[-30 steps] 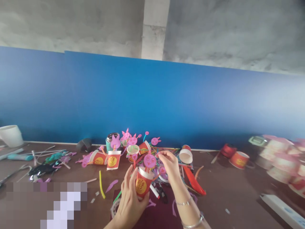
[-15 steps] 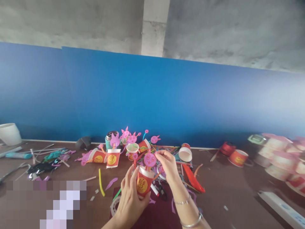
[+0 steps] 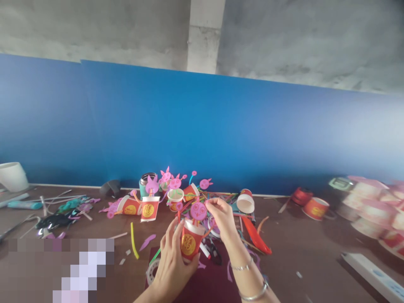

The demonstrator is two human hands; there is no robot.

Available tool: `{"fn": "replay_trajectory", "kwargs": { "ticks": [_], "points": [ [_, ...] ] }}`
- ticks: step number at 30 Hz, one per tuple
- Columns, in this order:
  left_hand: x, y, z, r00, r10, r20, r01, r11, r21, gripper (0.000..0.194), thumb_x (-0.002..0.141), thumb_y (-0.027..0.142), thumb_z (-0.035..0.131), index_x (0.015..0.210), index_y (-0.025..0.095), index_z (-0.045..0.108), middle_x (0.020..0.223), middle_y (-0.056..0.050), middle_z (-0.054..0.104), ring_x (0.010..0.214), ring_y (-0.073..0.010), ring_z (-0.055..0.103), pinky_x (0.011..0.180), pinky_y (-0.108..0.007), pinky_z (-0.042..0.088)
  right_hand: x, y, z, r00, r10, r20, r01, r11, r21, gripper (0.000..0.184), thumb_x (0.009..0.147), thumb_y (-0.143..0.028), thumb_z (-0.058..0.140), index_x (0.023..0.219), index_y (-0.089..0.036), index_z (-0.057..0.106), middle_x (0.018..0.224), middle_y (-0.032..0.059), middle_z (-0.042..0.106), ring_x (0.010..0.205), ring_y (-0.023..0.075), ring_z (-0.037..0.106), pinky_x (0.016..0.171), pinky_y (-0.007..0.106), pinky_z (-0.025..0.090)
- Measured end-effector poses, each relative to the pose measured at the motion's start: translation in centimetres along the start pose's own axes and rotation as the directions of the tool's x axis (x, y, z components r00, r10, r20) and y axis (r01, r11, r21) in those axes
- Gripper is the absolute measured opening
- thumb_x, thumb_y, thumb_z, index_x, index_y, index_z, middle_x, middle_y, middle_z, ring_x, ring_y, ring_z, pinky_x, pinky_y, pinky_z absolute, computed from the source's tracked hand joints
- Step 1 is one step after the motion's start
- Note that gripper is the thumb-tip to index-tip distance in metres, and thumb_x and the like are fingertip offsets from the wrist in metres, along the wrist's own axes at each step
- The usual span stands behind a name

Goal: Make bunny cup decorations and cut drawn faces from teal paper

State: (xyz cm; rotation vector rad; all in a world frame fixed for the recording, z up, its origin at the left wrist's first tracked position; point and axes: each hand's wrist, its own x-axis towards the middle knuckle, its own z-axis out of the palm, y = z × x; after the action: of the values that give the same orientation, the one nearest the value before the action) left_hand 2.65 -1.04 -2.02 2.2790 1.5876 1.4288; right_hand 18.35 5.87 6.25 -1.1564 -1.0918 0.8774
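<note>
A blue partition point(image 3: 189, 126) backs a brown table point(image 3: 303, 269), over which the left hand point(image 3: 175, 254) is curled and the right hand point(image 3: 223, 215) pinched narrow, whether on anything I cannot tell. The left holds a red paper cup point(image 3: 190, 244), and above its rim stands a round pink face cutout point(image 3: 198, 211), just beside the right hand's fingertips.

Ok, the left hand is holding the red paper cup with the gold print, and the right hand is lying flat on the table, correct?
Not quite: the right hand isn't flat on the table. The head view shows it raised beside the round pink face, fingertips together. The left hand does hold the red paper cup.
</note>
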Motion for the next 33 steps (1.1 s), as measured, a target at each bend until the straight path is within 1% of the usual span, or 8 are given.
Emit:
{"fn": "replay_trajectory", "kwargs": {
  "ticks": [5,10,13,20,24,29,31,33],
  "points": [
    [0.00,0.02,-0.02,1.000,-0.007,0.006,0.007,1.000,-0.016,0.078,0.074,0.020,0.061,0.140,0.021,0.020,0.142,-0.019,0.031,0.130,-0.0345,0.035,0.096,-0.051,0.040,-0.14,-0.13,0.02,1.000,0.000,0.014,0.000,1.000,-0.005,0.018,0.060,-0.033,0.069,0.063,-0.016,0.064,0.058,0.0012,0.062,0.057,0.0148,0.053,0.052,0.024,0.040],
    [0.01,0.06,-0.09,1.000,-0.015,0.015,0.016,1.000,-0.020,0.078,0.074,0.020,0.061,0.140,0.022,0.020,0.142,-0.019,0.030,0.131,-0.0345,0.035,0.098,-0.052,0.039,-0.19,-0.36,0.01,1.000,-0.006,0.022,0.006,1.000,0.015,0.016,0.061,-0.032,0.068,0.063,-0.017,0.063,0.059,0.0012,0.062,0.057,0.0149,0.053,0.052,0.024,0.041],
    [0.02,0.06,-0.10,1.000,-0.018,0.019,0.019,0.999,-0.028,0.079,0.074,0.019,0.061,0.141,0.023,0.019,0.142,-0.019,0.031,0.131,-0.0347,0.035,0.097,-0.053,0.039,-0.16,-0.29,-0.02,0.999,-0.021,0.029,0.021,1.000,-0.006,0.017,0.062,-0.033,0.068,0.064,-0.017,0.063,0.059,0.0018,0.063,0.058,0.0157,0.054,0.051,0.024,0.041],
    [0.03,-0.07,-0.08,0.999,-0.021,0.029,0.021,0.999,-0.025,0.080,0.073,0.020,0.062,0.140,0.022,0.019,0.142,-0.018,0.029,0.131,-0.0340,0.033,0.099,-0.053,0.037,0.00,0.26,0.00,0.996,-0.057,0.068,0.060,0.997,-0.046,0.022,0.065,-0.034,0.069,0.076,-0.016,0.063,0.069,0.0046,0.067,0.064,0.0179,0.060,0.056,0.026,0.045],
    [0.11,-0.09,-0.01,0.999,-0.017,0.036,0.019,0.999,-0.042,0.080,0.073,0.019,0.063,0.140,0.023,0.020,0.142,-0.019,0.030,0.132,-0.0349,0.033,0.099,-0.055,0.037,0.16,0.57,-0.07,0.987,-0.132,0.095,0.142,0.984,-0.105,0.023,0.065,-0.029,0.068,0.084,-0.017,0.061,0.068,0.0029,0.066,0.063,0.0172,0.060,0.056,0.026,0.045],
    [-0.01,0.04,0.11,0.999,-0.027,0.028,0.030,0.991,-0.130,0.084,0.072,0.019,0.064,0.142,0.024,0.017,0.145,-0.020,0.026,0.134,-0.0368,0.031,0.098,-0.055,0.040,0.09,0.40,-0.37,0.970,-0.228,0.084,0.239,0.956,-0.171,0.022,0.068,-0.023,0.062,0.089,-0.018,0.055,0.062,-0.0014,0.063,0.057,0.0147,0.057,0.056,0.025,0.043],
    [-0.18,-0.04,0.22,0.999,-0.036,0.038,0.042,0.986,-0.161,0.088,0.072,0.020,0.065,0.143,0.022,0.013,0.145,-0.022,0.027,0.132,-0.0367,0.034,0.097,-0.051,0.043,0.04,0.29,-0.41,0.970,-0.231,0.075,0.241,0.956,-0.167,0.021,0.067,-0.023,0.062,0.086,-0.019,0.053,0.062,-0.0018,0.063,0.058,0.0150,0.058,0.056,0.025,0.043],
    [-0.36,-0.22,0.37,0.995,-0.071,0.069,0.083,0.980,-0.178,0.093,0.072,0.023,0.067,0.145,0.020,0.009,0.141,-0.023,0.035,0.126,-0.0357,0.043,0.093,-0.048,0.047,0.04,0.26,-0.38,0.978,-0.198,0.066,0.206,0.969,-0.134,0.023,0.066,-0.024,0.064,0.085,-0.020,0.051,0.061,-0.0017,0.063,0.057,0.0154,0.058,0.054,0.025,0.042]
  ]
}}
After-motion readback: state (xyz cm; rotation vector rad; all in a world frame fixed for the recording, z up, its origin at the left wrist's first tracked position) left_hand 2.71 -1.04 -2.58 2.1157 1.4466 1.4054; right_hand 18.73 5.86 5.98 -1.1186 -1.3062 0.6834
